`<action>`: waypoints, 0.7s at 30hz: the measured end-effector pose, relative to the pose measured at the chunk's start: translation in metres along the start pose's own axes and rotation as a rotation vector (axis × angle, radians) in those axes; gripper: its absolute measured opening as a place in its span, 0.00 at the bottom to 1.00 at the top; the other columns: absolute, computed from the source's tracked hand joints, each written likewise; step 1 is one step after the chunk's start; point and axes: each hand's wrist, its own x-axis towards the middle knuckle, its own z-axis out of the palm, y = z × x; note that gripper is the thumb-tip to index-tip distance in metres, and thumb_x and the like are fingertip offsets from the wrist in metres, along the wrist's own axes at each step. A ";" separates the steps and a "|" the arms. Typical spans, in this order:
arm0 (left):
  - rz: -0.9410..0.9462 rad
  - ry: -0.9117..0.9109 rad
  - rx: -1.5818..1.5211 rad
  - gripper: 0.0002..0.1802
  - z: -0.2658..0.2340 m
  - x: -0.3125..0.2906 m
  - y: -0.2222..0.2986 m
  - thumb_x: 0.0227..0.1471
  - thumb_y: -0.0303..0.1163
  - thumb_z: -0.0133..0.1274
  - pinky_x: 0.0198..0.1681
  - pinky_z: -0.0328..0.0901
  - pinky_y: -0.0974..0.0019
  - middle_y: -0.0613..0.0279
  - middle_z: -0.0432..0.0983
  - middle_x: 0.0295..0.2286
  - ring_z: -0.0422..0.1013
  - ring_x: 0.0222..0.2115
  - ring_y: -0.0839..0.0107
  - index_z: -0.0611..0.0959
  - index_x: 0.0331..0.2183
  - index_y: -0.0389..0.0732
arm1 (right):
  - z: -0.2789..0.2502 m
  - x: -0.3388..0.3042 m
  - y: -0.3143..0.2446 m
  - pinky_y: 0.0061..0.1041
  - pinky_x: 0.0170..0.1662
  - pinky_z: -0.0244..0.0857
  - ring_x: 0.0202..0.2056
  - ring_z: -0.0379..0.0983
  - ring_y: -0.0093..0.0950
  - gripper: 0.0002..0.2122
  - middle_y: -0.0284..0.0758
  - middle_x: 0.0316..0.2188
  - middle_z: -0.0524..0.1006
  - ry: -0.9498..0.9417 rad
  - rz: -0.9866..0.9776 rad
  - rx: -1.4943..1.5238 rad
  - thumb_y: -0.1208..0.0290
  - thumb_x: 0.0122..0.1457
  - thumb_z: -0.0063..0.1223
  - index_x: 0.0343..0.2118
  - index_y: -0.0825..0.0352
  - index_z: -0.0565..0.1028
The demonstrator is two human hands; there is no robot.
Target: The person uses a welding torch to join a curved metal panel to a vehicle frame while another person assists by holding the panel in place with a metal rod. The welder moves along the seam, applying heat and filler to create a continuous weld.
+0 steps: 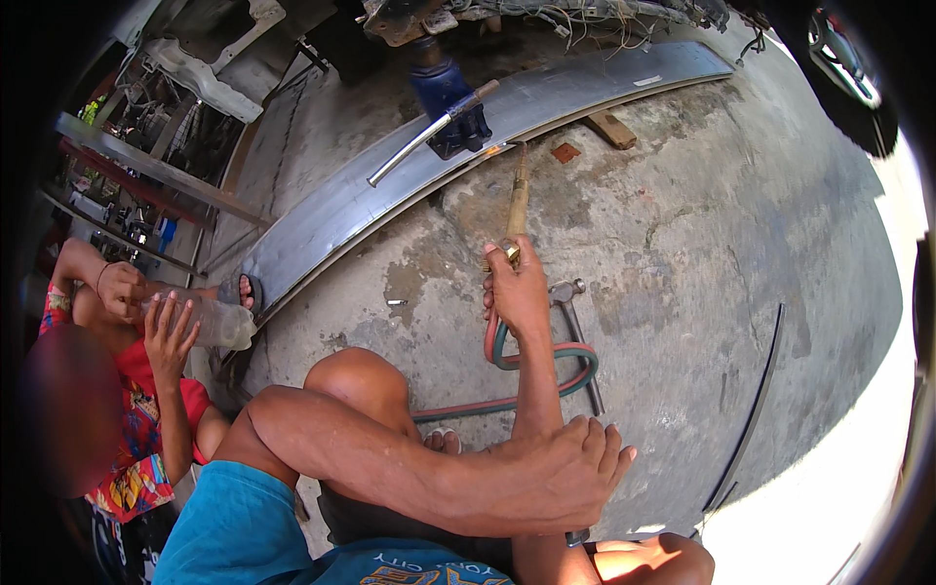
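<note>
My right hand (519, 291) is closed around the brass handle of a gas torch (518, 200), thumb on top. The torch points away from me, its tip at the near edge of a long grey metal panel (341, 210). An orange glow shows on that edge, just left of the tip. Red and green hoses (575, 353) loop below the grip and run left. Across my right forearm lies my left hand (561, 483), fingers bent over it. A small dark object (577, 537) shows below that hand; its kind is unclear. A hammer (568, 294) lies right of my right wrist.
A blue jack (448, 97) with a metal rod (429, 136) stands on the panel under a vehicle's underside. A wood block (611, 129) lies beyond the torch. At left, a person holds a cloudy plastic bottle (219, 324). A black strip (751, 419) lies at right.
</note>
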 end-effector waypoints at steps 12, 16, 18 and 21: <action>0.002 0.080 0.051 0.33 0.017 -0.008 0.005 0.50 0.33 0.53 0.50 0.70 0.54 0.43 0.78 0.45 0.75 0.42 0.53 0.75 0.55 0.23 | 0.002 -0.007 0.008 0.26 0.15 0.65 0.15 0.69 0.22 0.13 0.31 0.19 0.71 -0.064 0.019 0.020 0.61 0.69 0.55 0.48 0.63 0.70; 0.026 0.099 0.034 0.29 0.004 -0.001 0.003 0.56 0.33 0.49 0.53 0.70 0.56 0.43 0.79 0.44 0.76 0.43 0.53 0.77 0.55 0.23 | 0.000 -0.009 0.023 0.26 0.14 0.65 0.14 0.69 0.21 0.12 0.31 0.19 0.71 -0.090 -0.014 0.010 0.62 0.69 0.55 0.48 0.63 0.70; 0.022 0.089 0.037 0.28 0.001 -0.001 0.003 0.59 0.34 0.46 0.54 0.70 0.57 0.43 0.80 0.43 0.77 0.44 0.53 0.78 0.54 0.23 | 0.005 -0.014 0.021 0.26 0.14 0.64 0.14 0.69 0.21 0.12 0.31 0.18 0.71 -0.120 0.024 0.011 0.62 0.69 0.55 0.47 0.63 0.71; 0.021 0.015 -0.007 0.29 -0.001 0.002 0.007 0.59 0.34 0.46 0.55 0.70 0.56 0.42 0.80 0.44 0.77 0.44 0.53 0.77 0.55 0.23 | 0.005 -0.020 0.019 0.26 0.14 0.64 0.14 0.68 0.21 0.11 0.31 0.18 0.71 -0.137 0.045 0.035 0.62 0.69 0.55 0.46 0.62 0.71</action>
